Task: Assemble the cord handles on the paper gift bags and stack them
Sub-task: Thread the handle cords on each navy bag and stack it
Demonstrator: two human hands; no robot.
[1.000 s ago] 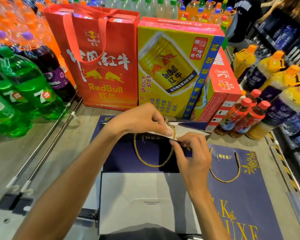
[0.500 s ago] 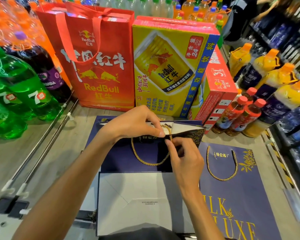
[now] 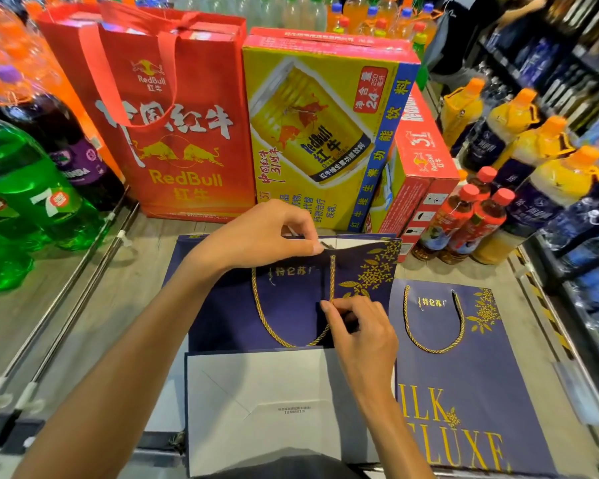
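Navy bags (image 3: 464, 357) with gold leaf print and gold cords (image 3: 256, 305); red bag (image 3: 173, 133); yellow box (image 3: 312, 133); green bottles (image 3: 25, 188).

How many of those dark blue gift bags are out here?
2. The middle bag is gripped at its top by the left hand, its cord pinched by the right hand; the right bag lies flat beside it. More may hide beneath.

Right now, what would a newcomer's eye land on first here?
Centre, the left hand pinches the rim of a navy gift bag while the right hand pinches its gold cord handle. Behind stand a red Red Bull bag and a yellow Red Bull carton.
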